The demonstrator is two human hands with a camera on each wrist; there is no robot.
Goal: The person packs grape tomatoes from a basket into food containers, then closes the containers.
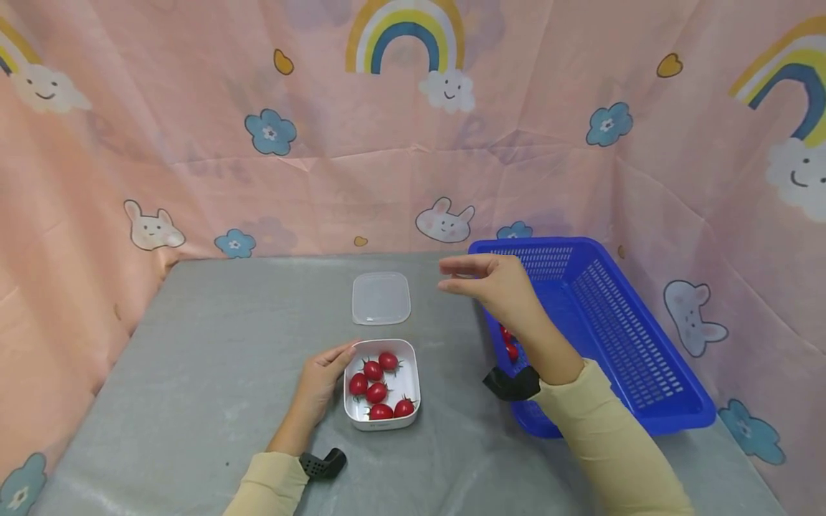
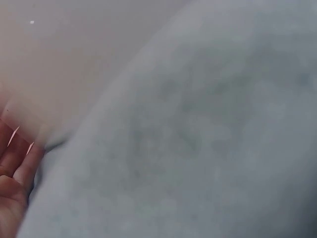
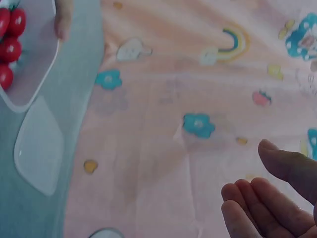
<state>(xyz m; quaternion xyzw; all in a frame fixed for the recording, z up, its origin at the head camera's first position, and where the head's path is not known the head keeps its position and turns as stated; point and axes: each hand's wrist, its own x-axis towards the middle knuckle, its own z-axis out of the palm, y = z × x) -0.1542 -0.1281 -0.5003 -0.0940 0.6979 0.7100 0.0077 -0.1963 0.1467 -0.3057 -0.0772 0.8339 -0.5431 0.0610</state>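
Observation:
Several red cherry tomatoes with green stems lie in a small white square container. My left hand touches the container's left side, its extended fingers by the far left corner of the rim; its thumb is not clearly seen. The left wrist view is mostly blurred, with part of the hand's fingers at its left edge. Over the near left part of a blue basket hovers my right hand. Its thumb and fingers are apart and hold nothing, as the right wrist view also shows.
A translucent square lid lies flat on the grey table, behind the container. More red tomatoes show inside the basket's left wall, partly hidden by the right arm. A pink patterned cloth hangs at the back and sides.

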